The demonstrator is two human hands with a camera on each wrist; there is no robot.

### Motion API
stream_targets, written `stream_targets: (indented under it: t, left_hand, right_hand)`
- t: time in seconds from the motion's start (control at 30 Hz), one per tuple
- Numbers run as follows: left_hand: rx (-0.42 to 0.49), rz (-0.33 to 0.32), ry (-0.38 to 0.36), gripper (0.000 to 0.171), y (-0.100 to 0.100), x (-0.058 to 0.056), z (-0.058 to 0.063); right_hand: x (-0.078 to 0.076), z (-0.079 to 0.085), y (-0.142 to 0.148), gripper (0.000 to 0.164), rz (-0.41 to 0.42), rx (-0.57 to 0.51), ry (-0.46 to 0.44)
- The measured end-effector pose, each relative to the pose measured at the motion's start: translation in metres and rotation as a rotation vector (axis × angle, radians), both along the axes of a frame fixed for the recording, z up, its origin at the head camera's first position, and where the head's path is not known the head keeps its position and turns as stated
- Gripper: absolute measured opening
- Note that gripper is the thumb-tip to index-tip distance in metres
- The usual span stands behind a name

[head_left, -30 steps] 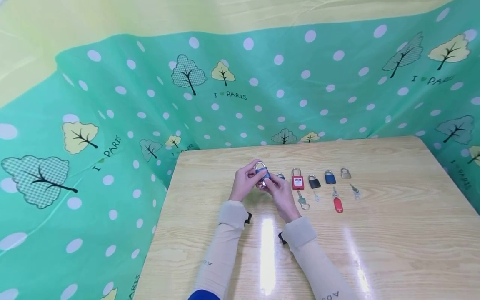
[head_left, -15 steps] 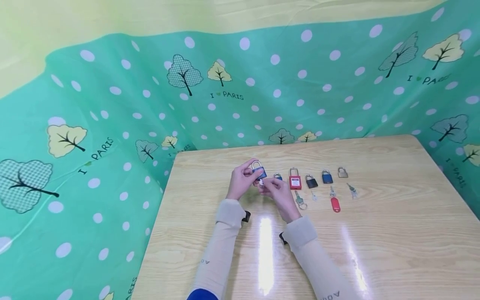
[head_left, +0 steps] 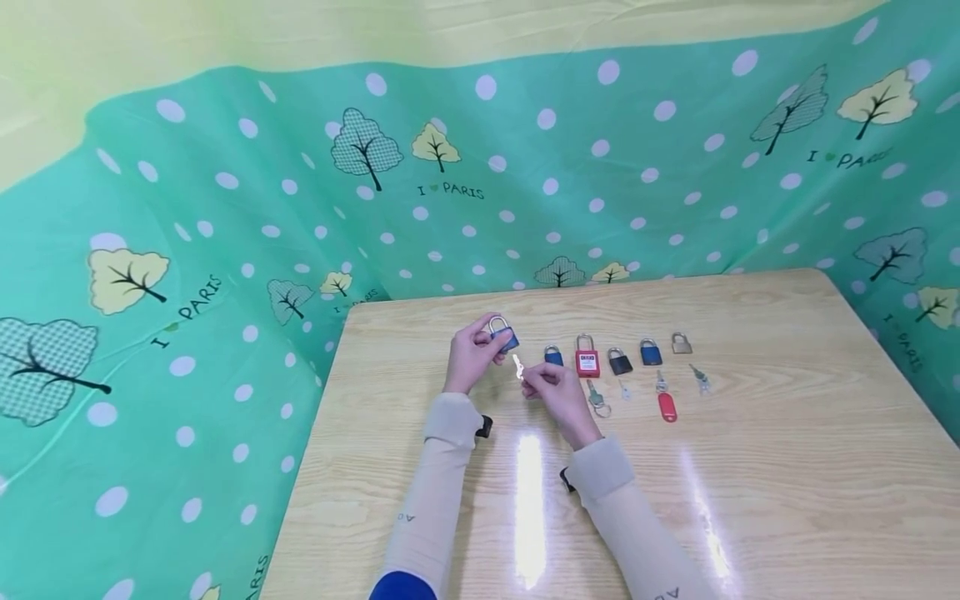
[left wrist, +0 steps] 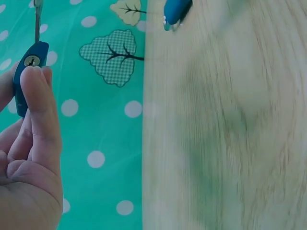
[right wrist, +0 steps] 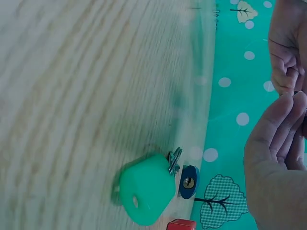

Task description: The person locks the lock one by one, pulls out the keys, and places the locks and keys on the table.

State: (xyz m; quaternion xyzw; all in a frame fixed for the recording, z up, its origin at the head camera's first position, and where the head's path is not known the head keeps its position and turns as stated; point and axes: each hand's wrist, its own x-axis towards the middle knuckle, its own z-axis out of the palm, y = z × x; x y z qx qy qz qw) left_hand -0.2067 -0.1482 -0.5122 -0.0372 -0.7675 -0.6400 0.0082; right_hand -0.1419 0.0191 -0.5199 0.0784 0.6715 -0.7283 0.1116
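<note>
My left hand [head_left: 471, 358] holds up a blue padlock [head_left: 507, 340] by its body, with the silver shackle upward and closed. In the left wrist view the keyhole [left wrist: 32, 61] of that lock faces out, with no key in it. Just below and to the right, my right hand [head_left: 558, 396] pinches a bright silver key [head_left: 518, 367] that points up toward the lock. A small gap lies between key and lock. The right wrist view has the right fingers [right wrist: 271, 124] overlapping the left hand, and the key is hidden there.
On the wooden table [head_left: 420, 333] right of my hands stand another blue padlock [head_left: 552, 356], a red one [head_left: 588, 360], a black one [head_left: 620, 362] and more. In front lie several keys, one with a red tag [head_left: 667, 407]. A green key tag [right wrist: 146, 189] shows in the right wrist view.
The key was at the padlock's underside; now it is apart from it, in my right hand. My left hand has shifted left and slightly up with the lock.
</note>
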Motion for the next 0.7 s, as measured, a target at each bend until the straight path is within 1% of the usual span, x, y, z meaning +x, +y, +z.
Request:
stream_targets:
  t: [0.17,0.27,0.4,0.5,0.6,0.7]
  left_hand:
    - [-0.074,-0.021,-0.018,0.054,0.0,0.002,-0.002]
    - [-0.141,-0.024,-0.027,0.055,0.0,0.002,-0.005]
    - [-0.223,-0.039,-0.04,0.055,0.001,0.002,-0.01]
    - [-0.266,-0.047,-0.07,0.057,0.003,0.002,-0.015]
    - [-0.313,-0.049,-0.109,0.058,0.005,0.001,-0.019]
    - [-0.354,-0.057,-0.138,0.057,0.008,0.0,-0.024]
  right_hand:
    - [0.0,0.0,-0.002,0.021,-0.021,0.043,0.016]
    - [0.001,-0.003,-0.003,0.021,-0.021,0.125,0.024]
    - [0.0,-0.007,-0.001,0.018,0.016,0.344,0.057]
    - [-0.001,-0.009,0.001,0.017,0.061,0.522,0.103]
    - [0.0,-0.01,0.001,0.019,0.115,0.635,0.128]
    - [0.0,-0.011,0.0,0.031,0.17,0.719,0.122]
